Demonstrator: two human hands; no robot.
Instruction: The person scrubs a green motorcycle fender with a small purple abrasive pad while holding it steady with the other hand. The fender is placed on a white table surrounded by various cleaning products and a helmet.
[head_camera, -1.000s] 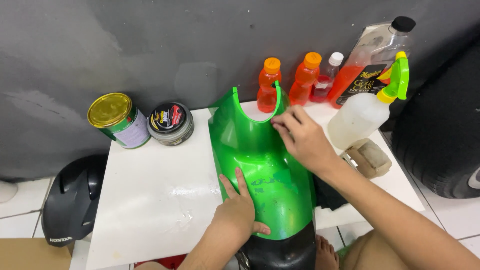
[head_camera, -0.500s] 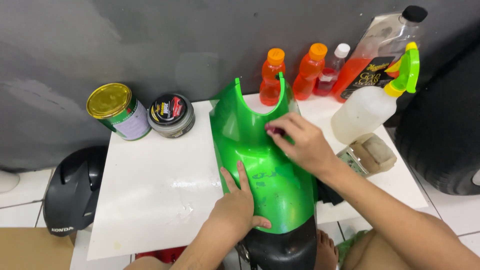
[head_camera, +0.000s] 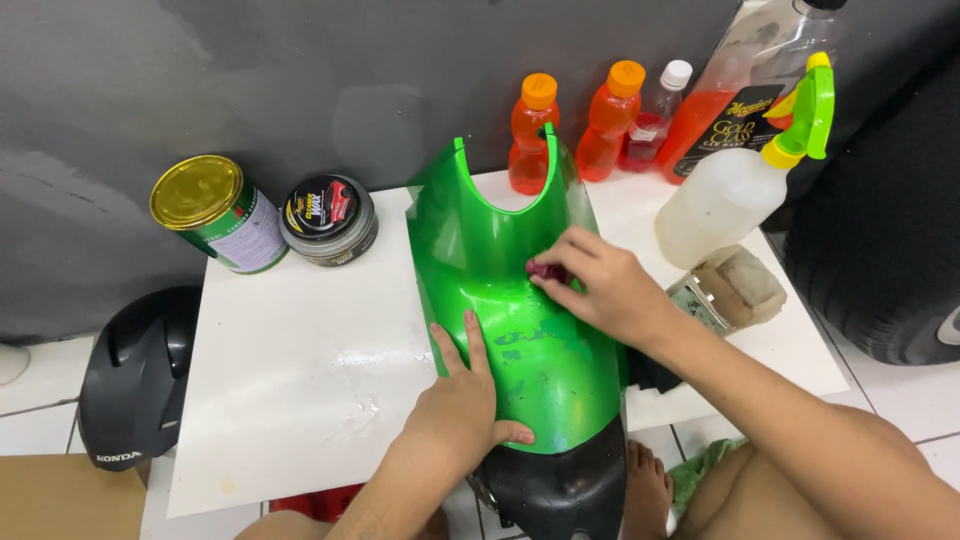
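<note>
The right hand (head_camera: 600, 290) is sliding lower down the green panel (head_camera: 520, 300) than before, its grip pinching a small reddish pad (head_camera: 545, 270); the left hand (head_camera: 460, 400) is pressing flat, fingers spread.

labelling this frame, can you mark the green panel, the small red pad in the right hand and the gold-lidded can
green panel (head_camera: 500, 250): head view, on its glossy upper face.
small red pad (head_camera: 545, 270): head view, on the bit showing past the fingertips.
gold-lidded can (head_camera: 197, 191): head view, middle of the lid.

R hand (head_camera: 600, 290) slid down green panel (head_camera: 500, 260) (toward its middle).
</note>
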